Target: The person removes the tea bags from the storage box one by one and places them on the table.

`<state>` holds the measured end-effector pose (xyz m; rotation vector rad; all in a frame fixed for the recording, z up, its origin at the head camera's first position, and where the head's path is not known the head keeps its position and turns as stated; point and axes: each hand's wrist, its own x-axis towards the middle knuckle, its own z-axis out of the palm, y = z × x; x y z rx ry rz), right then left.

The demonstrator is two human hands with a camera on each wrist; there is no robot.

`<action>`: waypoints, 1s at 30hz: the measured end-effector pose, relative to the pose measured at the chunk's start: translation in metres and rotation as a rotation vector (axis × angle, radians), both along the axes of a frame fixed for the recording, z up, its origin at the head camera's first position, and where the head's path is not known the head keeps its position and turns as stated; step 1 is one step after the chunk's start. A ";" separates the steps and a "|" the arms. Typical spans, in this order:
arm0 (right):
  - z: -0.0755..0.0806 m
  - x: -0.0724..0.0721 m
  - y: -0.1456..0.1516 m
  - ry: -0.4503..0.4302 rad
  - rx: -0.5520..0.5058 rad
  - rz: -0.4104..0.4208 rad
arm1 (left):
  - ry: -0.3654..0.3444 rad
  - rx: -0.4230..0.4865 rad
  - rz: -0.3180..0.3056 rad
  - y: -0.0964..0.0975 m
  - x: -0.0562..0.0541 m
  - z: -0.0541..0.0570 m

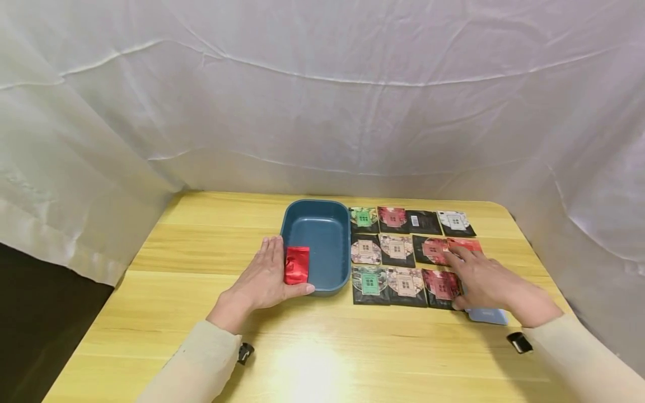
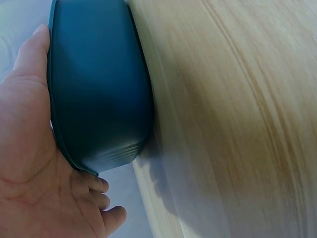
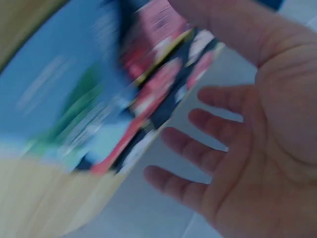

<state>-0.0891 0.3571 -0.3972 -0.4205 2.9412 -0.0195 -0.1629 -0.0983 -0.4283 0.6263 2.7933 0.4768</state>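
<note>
A blue-green plastic bin (image 1: 330,246) stands on the table, with a shiny red packet (image 1: 297,265) inside at its near left. My left hand (image 1: 262,279) rests against the bin's left side, fingers straight and thumb along the near edge. In the left wrist view, the palm of the left hand (image 2: 34,148) lies against the rim of the bin (image 2: 99,84). Over the right end of the sachet rows hovers my right hand (image 1: 486,282), fingers spread and holding nothing. Below it are a red sachet (image 1: 466,244) and a light blue packet (image 1: 487,316), both partly hidden.
Flat sachets lie in rows right of the bin, among them a green-labelled one (image 1: 370,284), a dark red one (image 1: 441,286) and a white one (image 1: 456,221). The wooden table (image 1: 383,358) meets a pale cloth curtain (image 1: 322,123) at the back.
</note>
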 end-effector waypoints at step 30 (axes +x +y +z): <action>-0.005 -0.098 -0.260 -0.150 -0.202 0.425 | -0.016 -0.012 -0.028 0.000 -0.001 0.002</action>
